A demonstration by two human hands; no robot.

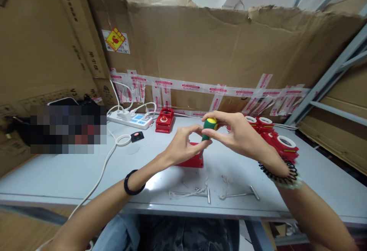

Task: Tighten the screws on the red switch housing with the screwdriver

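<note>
At the far left of the table (57,174) lies a blurred dark bundle with a white cable (100,174) running from it down over the front edge. Beside it sits a white power strip (130,120) with plugs in it, then a small black switch (137,136) and a red housing (164,120) against the cardboard wall (200,48) — that wall closes off the whole back edge.

The left hand (183,146) is curled, its thumb and fingertips pinching the shaft of a screwdriver (208,128) just above a red box (192,161) that stands on the table under the hand. The right hand (237,132) pinches the green-and-yellow handle from above, fingers wrapped about its top. The screwdriver stands nearly upright, tip down at the red box; whether it touches cannot be told.

In front of the hands the table is bare but for two T-shaped metal pins (206,194) with string near the front edge. To the right, a heap of red parts with white rings (275,140) lies just behind the right wrist, and a grey shelf frame (329,79) bounds that side.
</note>
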